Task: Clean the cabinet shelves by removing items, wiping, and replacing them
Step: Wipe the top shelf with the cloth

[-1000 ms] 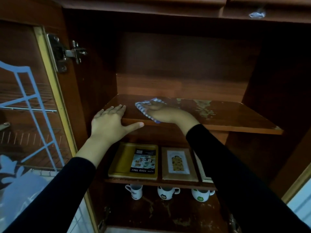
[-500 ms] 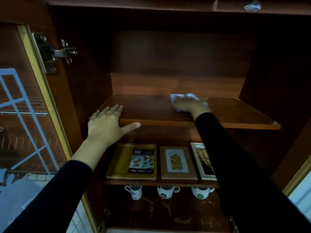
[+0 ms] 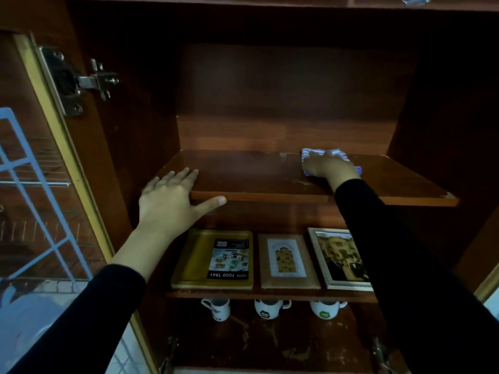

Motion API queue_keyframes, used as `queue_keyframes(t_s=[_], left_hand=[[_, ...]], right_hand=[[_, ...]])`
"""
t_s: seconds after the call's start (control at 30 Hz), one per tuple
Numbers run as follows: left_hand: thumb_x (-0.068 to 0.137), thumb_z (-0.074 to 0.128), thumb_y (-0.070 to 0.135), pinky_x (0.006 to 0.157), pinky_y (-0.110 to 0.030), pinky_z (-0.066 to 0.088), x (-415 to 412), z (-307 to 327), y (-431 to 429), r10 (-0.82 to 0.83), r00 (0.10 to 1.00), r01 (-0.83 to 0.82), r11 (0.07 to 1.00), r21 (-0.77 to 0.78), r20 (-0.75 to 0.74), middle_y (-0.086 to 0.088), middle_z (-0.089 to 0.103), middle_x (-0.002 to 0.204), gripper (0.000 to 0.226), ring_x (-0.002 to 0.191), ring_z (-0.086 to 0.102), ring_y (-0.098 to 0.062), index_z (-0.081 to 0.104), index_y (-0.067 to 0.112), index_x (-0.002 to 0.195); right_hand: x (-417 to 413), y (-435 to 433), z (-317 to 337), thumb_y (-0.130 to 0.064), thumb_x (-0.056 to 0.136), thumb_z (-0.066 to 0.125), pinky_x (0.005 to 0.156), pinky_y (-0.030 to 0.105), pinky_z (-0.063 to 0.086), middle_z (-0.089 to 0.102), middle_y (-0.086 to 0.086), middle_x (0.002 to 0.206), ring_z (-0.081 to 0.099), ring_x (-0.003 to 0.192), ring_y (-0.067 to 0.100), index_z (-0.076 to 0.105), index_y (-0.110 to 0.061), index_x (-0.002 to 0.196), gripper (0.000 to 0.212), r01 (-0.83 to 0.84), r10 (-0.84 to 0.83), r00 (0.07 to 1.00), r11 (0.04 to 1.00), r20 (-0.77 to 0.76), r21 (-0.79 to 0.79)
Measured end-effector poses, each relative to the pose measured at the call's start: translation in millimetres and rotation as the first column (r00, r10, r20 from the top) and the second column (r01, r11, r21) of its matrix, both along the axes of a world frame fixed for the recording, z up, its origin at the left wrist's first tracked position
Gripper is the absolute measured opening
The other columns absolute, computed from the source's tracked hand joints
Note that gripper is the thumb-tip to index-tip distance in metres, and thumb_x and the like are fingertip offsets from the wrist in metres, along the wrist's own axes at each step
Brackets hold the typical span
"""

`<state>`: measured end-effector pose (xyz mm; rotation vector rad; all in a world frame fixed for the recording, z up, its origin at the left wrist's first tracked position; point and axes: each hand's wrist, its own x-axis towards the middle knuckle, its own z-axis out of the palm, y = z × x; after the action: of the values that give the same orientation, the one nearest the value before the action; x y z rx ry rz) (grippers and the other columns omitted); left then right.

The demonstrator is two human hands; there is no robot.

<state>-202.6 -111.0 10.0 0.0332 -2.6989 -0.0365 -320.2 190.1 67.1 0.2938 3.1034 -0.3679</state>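
The blue-and-white striped cloth lies bunched on the bare brown wooden top shelf, right of centre and close to the back wall. From where I'm watching, it sits directly beneath my right hand. The palm covers most of it, and only a fringe of stripes shows past the fingertips on the far side and at the right edge by the wrist. The fingers look laid fairly flat, pressing down on the cloth, not curled round it, though the dim light blurs them.

The shelf's long axis runs left to right, so I judge the wipe has to travel sideways along it. The open board to the right of the cloth is the nearest stretch, and a scuffed pale patch lies just in front of the hand.

My left hand is well apart from the cloth at the shelf's left front corner. Its fingers are straight on top of the board, its thumb is stretched along the front edge, and it holds nothing. The right hand is the one placed to wipe.

Below, a yellow rectangular food tray lies on the middle shelf.
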Motion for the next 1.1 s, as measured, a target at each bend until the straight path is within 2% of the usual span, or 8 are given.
queue_keyframes(t_s=[0.07, 0.17, 0.37, 0.57, 0.77, 0.87, 1.0, 1.1], left_hand=[[0.066, 0.013, 0.093, 0.121, -0.042, 0.02, 0, 0, 0, 0.002, 1.0, -0.002, 1.0, -0.003, 0.004, 0.004, 0.03, 0.16, 0.111, 0.148, 0.026, -0.019, 0.031, 0.028, 0.154], [0.066, 0.015, 0.094, 0.121, -0.041, 0.019, 0, 0, -1, 0.006, 1.0, -0.006, 1.0, 0.004, 0.003, 0.005, 0.03, 0.16, 0.11, 0.148, 0.026, -0.017, 0.032, 0.029, 0.154], [0.064, 0.017, 0.096, 0.119, -0.04, 0.022, 0, -1, -2, 0.013, 0.999, -0.012, 1.0, 0.02, -0.032, 0.006, 0.036, 0.157, 0.111, 0.146, 0.031, -0.016, 0.037, 0.029, 0.151], [0.064, 0.014, 0.096, 0.12, -0.041, 0.024, -1, -2, -1, 0.008, 0.999, -0.008, 1.0, 0.012, -0.033, 0.005, 0.036, 0.157, 0.112, 0.146, 0.031, -0.017, 0.037, 0.028, 0.151], [0.065, 0.01, 0.094, 0.12, -0.042, 0.021, -2, 2, 1, 0.02, 0.999, -0.02, 1.0, -0.021, 0.026, 0.004, 0.028, 0.161, 0.112, 0.148, 0.027, -0.02, 0.028, 0.029, 0.155], [0.069, 0.012, 0.094, 0.121, -0.044, 0.019, -3, 4, 1, 0.023, 0.998, -0.021, 0.999, -0.035, 0.059, 0.004, 0.026, 0.162, 0.107, 0.148, 0.025, -0.021, 0.024, 0.033, 0.155], [0.07, 0.013, 0.094, 0.121, -0.048, 0.015, -1, 4, 2, 0.006, 0.996, -0.005, 1.0, -0.016, 0.09, 0.002, 0.023, 0.163, 0.099, 0.149, 0.021, -0.024, 0.021, 0.042, 0.154], [0.068, 0.013, 0.094, 0.121, -0.047, 0.012, 1, 8, 2, -0.011, 0.993, 0.008, 1.0, 0.027, 0.119, 0.002, 0.022, 0.163, 0.098, 0.15, 0.019, -0.025, 0.021, 0.045, 0.153]], right_hand=[[3, -30, 3, -0.031, 0.098, 0.044, 0.101, 0.034, 0.035, 0.037, 0.014, 0.153, 0.04, 0.137, 0.032, 0.046, -0.017, 0.142, 0.046, -0.057, 0.058, 0.998, 0.998, -0.032, 0.037], [1, -88, 5, -0.028, 0.091, 0.048, 0.079, 0.029, 0.04, 0.062, 0.004, 0.115, 0.061, 0.111, 0.025, 0.06, -0.022, 0.105, 0.02, -0.292, 0.313, 0.945, 0.939, -0.094, 0.182], [-10, -153, -17, -0.058, 0.087, 0.023, 0.108, 0.035, 0.041, 0.051, -0.013, 0.143, 0.057, 0.12, 0.014, 0.042, -0.038, 0.143, 0.063, -0.581, 0.584, 0.807, 0.812, -0.092, 0.058], [-26, 26, -13, -0.052, 0.072, 0.033, 0.101, 0.04, 0.044, 0.066, -0.001, 0.115, 0.062, 0.106, 0.024, 0.053, -0.033, 0.114, 0.05, -0.187, 0.187, 0.974, 0.982, -0.13, 0.013], [27, 87, 1, -0.05, 0.089, 0.028, 0.104, 0.045, 0.032, 0.043, 0.004, 0.148, 0.043, 0.133, 0.031, 0.048, -0.042, 0.104, 0.026, 0.124, -0.122, 0.992, 0.992, -0.04, 0.037], [25, 30, -3, -0.041, 0.092, 0.033, 0.095, 0.04, 0.04, 0.062, 0.008, 0.125, 0.058, 0.114, 0.03, 0.06, -0.023, 0.11, 0.037, -0.019, 0.02, 0.993, 1.0, -0.114, 0.018], [44, -75, -11, -0.066, 0.089, 0.018, 0.114, 0.041, 0.033, 0.05, -0.009, 0.145, 0.053, 0.127, 0.017, 0.038, -0.034, 0.147, 0.07, -0.419, 0.417, 0.905, 0.908, -0.089, -0.012], [65, -88, -7, -0.05, 0.103, 0.024, 0.112, 0.032, 0.026, 0.033, -0.005, 0.157, 0.039, 0.138, 0.019, 0.025, -0.037, 0.153, 0.052, -0.572, 0.572, 0.82, 0.819, -0.004, -0.051]])
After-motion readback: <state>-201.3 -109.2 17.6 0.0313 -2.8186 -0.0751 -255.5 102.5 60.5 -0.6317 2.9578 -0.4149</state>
